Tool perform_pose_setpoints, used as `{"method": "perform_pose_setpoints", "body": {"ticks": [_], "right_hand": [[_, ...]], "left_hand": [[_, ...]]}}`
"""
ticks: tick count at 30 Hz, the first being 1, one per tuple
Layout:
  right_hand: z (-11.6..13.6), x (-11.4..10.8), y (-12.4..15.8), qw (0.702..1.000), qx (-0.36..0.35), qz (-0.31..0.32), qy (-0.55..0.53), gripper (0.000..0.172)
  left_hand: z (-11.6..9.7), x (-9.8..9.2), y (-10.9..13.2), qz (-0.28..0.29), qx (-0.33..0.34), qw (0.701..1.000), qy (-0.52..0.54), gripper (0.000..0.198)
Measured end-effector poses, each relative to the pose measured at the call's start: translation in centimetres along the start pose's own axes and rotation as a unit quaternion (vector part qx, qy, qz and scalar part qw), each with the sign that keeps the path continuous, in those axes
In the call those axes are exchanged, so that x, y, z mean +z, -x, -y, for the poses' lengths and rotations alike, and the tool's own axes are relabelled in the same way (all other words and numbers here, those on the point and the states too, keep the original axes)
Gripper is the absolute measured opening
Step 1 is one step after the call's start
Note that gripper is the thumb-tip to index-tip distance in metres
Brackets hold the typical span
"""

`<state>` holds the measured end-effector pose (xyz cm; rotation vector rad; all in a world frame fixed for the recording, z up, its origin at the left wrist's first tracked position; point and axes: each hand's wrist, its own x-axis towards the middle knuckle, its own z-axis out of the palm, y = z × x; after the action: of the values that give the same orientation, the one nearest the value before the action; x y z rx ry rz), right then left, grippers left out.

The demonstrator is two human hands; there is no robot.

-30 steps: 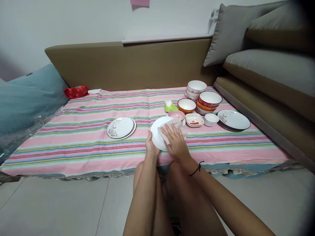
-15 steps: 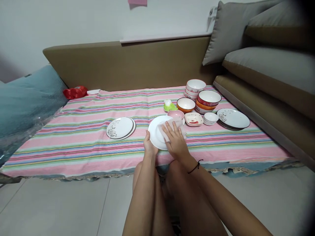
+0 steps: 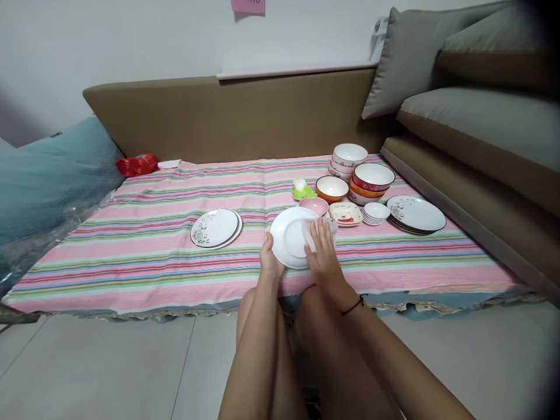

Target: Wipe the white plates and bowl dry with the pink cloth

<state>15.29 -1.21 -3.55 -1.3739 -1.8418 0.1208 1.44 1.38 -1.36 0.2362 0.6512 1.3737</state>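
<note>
Over my knees a plain white plate is tilted toward me. My left hand grips its left edge, thumb on the rim and the other fingers hidden underneath. With extended fingers, my right hand presses a thin white tissue against the plate's right side. Just behind the plate stands a pink bowl. To the left, a flower-patterned plate with a dark rim lies on top of another plate.
Stacked bowls, an orange bowl, square dishes, small white dishes and a flowered plate stack stand right on the striped cloth. A green dish sits behind. Cushions rise at right.
My right hand and the tissue have slid rightward across the plate, uncovering more of its middle. The plate and my left hand have shifted slightly right in view.
</note>
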Motion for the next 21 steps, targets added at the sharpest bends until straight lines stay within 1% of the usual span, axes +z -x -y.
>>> {"method": "perform_pose_setpoints", "body": {"ticks": [2,3,5,7,11,15,17,21], "right_hand": [[0.5,0.4,-2.0,0.999,0.025,-0.013,-0.028,0.057],[0.8,0.5,-2.9,0.999,0.023,-0.012,-0.036,0.056],[1.4,0.6,-4.0,0.999,-0.008,0.004,-0.039,0.054],[1.9,0.6,-4.3,0.997,-0.060,0.032,-0.035,0.052],[2.7,0.4,-2.8,0.983,-0.156,0.096,-0.031,0.054],[2.8,-0.4,-0.3,0.964,-0.220,0.146,0.016,0.059],[2.4,-0.9,1.0,0.959,-0.238,0.148,0.044,0.060],[1.1,-1.7,3.1,0.959,-0.243,0.124,0.079,0.060]], "left_hand": [[0.0,-0.3,0.0,0.006,-0.001,1.000,-0.014,0.053],[0.0,-0.3,0.0,0.005,0.003,1.000,-0.018,0.053],[-0.2,-0.4,0.1,0.001,0.006,1.000,-0.023,0.052],[-0.4,-0.3,0.3,-0.001,0.005,1.000,-0.018,0.050],[-0.5,0.1,0.6,0.010,0.018,1.000,0.003,0.053],[-0.7,0.2,0.6,0.020,-0.009,0.999,0.027,0.059],[-0.8,0.2,0.5,0.007,-0.013,0.999,0.043,0.061],[-1.2,0.2,0.3,-0.028,0.027,0.996,0.077,0.061]]}}
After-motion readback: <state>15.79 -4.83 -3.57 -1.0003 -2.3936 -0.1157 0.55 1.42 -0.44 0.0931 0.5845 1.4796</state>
